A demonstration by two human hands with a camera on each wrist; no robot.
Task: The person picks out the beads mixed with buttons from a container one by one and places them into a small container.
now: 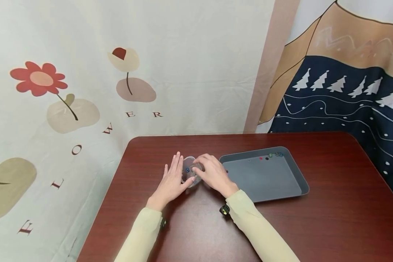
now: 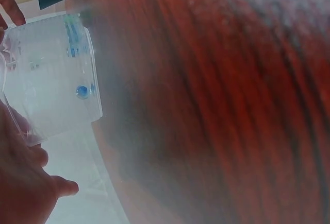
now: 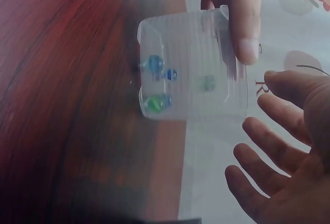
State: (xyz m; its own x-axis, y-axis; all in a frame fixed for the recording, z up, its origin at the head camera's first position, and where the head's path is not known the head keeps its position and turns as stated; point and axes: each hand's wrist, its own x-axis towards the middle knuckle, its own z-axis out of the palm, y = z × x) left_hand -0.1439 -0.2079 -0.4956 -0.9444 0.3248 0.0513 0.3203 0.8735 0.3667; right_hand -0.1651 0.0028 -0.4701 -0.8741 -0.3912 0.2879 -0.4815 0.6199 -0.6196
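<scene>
A clear plastic container (image 3: 191, 100) stands on the table, with several small blue and green marbles inside. Blue marbles (image 2: 82, 91) show through its wall in the left wrist view, and a green marble (image 3: 154, 103) low in it in the right wrist view. My left hand (image 1: 171, 182) rests against the container's left side, fingers straight, its thumb along the near wall by the rim. Over the opening's right side is my right hand (image 1: 213, 175), fingers loosely bent. In the right wrist view these fingers (image 3: 273, 177) are spread, with nothing between them.
Right of the container lies a shallow grey tray (image 1: 265, 182). Several small marbles sit near its far edge, among them a red marble (image 1: 261, 158) and a green marble (image 1: 270, 155). A printed curtain (image 1: 196, 72) hangs behind the dark red wooden table (image 1: 340, 203).
</scene>
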